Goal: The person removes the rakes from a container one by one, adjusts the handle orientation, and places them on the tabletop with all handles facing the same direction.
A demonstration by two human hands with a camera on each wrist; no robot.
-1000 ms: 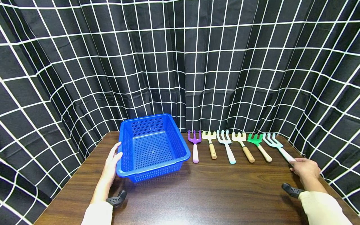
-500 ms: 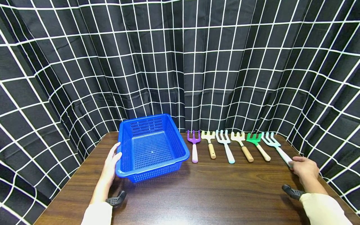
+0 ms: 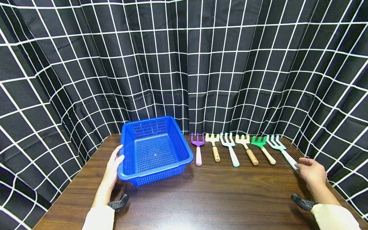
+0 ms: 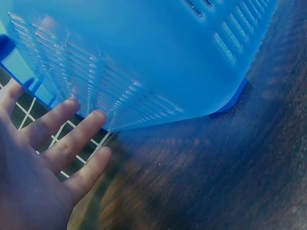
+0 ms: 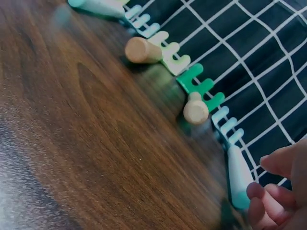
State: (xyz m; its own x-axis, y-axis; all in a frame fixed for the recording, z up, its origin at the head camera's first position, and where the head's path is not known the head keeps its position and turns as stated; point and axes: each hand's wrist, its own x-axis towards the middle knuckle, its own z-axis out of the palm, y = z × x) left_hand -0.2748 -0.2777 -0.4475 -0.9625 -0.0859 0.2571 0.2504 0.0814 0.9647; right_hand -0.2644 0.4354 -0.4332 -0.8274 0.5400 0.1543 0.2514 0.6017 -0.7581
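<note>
A blue perforated plastic basket [image 3: 155,174] stands at the left of the table. My left hand [image 3: 113,164] touches its left side, and the left wrist view shows straight, spread fingers [image 4: 72,143] by the outer wall. Toy-like hand forks lie in a row: purple [image 3: 198,143], pale yellow [image 3: 216,153], white [image 3: 234,156], another yellow one [image 3: 251,156], green [image 3: 267,153] and pale blue [image 3: 288,158]. My right hand [image 3: 311,172] is at the handle end of the pale blue fork. In the right wrist view its thumb and fingers stand apart beside that handle [image 5: 240,177].
The brown wooden table [image 3: 215,198] stretches in front of the row. A black curtain with white grid lines [image 3: 215,64] hangs behind and at both sides. A dark wrist-worn device sits below each hand.
The pale blue fork has come to lie slightly further left, in line with the row. My right fingers have loosened from its handle. My left hand and the basket stay put.
</note>
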